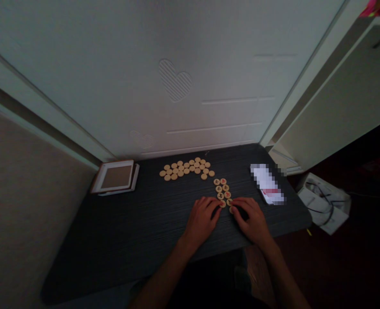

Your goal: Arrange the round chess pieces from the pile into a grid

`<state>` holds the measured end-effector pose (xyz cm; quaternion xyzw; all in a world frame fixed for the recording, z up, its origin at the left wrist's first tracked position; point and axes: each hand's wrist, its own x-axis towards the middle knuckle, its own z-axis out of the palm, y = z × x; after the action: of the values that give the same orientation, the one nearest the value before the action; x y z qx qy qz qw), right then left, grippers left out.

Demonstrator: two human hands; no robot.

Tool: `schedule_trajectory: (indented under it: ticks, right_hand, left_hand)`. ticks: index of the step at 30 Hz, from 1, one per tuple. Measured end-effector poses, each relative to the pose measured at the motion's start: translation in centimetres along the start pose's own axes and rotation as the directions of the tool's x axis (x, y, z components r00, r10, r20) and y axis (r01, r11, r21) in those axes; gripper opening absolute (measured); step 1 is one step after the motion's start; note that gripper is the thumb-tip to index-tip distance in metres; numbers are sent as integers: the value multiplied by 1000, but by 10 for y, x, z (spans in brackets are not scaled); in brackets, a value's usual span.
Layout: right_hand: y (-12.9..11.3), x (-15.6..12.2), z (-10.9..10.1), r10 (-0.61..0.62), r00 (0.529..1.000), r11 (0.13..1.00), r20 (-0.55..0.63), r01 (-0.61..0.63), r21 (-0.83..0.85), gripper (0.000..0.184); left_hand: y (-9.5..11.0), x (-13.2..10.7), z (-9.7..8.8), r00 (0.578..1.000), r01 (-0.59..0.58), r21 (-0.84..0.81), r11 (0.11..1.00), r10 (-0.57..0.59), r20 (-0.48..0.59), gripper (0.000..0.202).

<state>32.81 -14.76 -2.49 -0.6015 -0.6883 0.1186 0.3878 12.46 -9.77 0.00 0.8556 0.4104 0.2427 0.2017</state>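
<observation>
My left hand [203, 219] and my right hand [250, 216] rest side by side on a dark table [138, 231], fingers curled down. Their fingertips touch the nearest pieces of a short double row of round wooden discs with red and black marks [222, 191]. The left fingertips press on one disc with a red mark, the right fingertips on a disc at the row's near end. Farther back lies a curved cluster of several plain face-down discs [186, 168], apart from both hands.
A flat square box with a brown lid [116, 177] sits at the table's back left. A blurred white packet [267, 184] lies at the right. A white bag [325, 205] stands on the floor past the table's right edge. A white wall rises behind.
</observation>
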Motion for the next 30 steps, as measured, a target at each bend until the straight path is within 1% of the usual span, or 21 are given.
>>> schedule_trajectory:
  ticks: [4,7,10,14,17,20,24,30]
  right_hand:
    - [-1,1,-2,45,998,998,-34,-43,41,19]
    - [0,2,-2,81,994,995,-72,-77,59,19]
    - [2,3,-1,106,991,992,-82,-100,71,20]
    - [3,2,0,137,986,988,-98,-129,79,21]
    - [5,1,1,143,985,987,-97,-135,85,22]
    - [8,-1,2,145,985,987,-99,-136,88,23]
    - [11,-2,3,146,984,986,-98,-137,91,25]
    - [12,-1,4,117,987,990,-108,-107,92,28]
  left_hand:
    - [-4,-2,-7,1000,-27,-13,1000,27,10,22]
    - [-15,-1,-19,999,-36,10,999,36,4,22]
    - [-36,6,-38,999,-31,84,996,33,-22,21]
    - [-72,20,-60,996,-3,212,977,22,-88,27]
    - [-96,32,-69,993,13,301,954,22,-113,34]
    - [-112,40,-72,994,25,375,927,18,-109,41]
    - [-119,46,-71,997,32,436,899,4,-81,43]
    - [-107,40,-67,997,-22,450,893,55,-60,40]
